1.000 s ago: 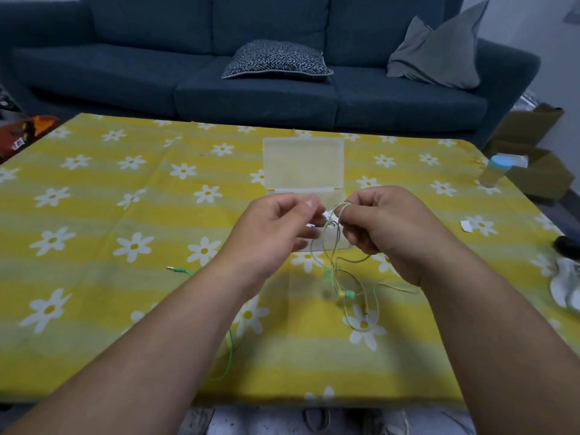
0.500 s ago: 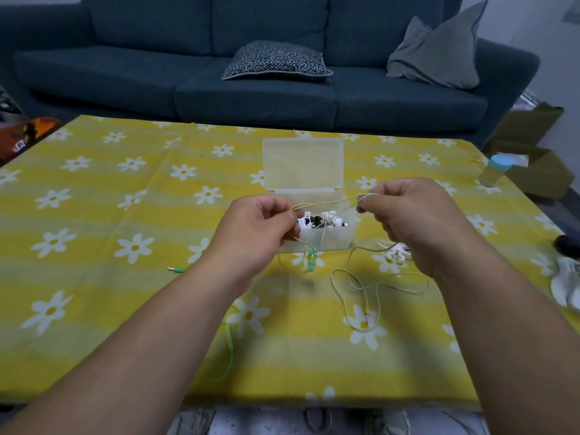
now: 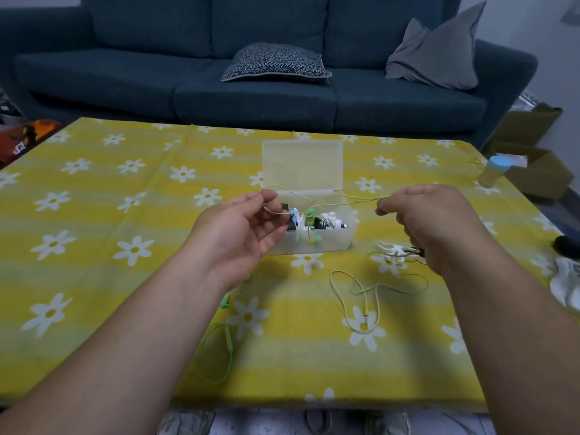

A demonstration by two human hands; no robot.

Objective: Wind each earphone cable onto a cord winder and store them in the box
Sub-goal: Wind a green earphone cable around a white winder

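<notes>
Well, the person is holding a pale yellow-green earphone cable [image 3: 354, 200] stretched between both hands, just above the open box [image 3: 317, 246]. The left hand [image 3: 241, 233] is pinching one end of the stretch between thumb and forefinger, with the other fingers loosely spread. The right hand [image 3: 439, 224] is pinching the other end, its fingers curled. Green earbuds [image 3: 310, 215] are dangling from the cable in front of the box. The rest of the cable is lying in loose loops on the flowered tablecloth [image 3: 94, 215], its jack [image 3: 366, 309] nearer the front edge. A white cord winder [image 3: 390, 250] is lying just beside the right wrist. A greener second cable [image 3: 230, 356] is trailing from under the left forearm.
</notes>
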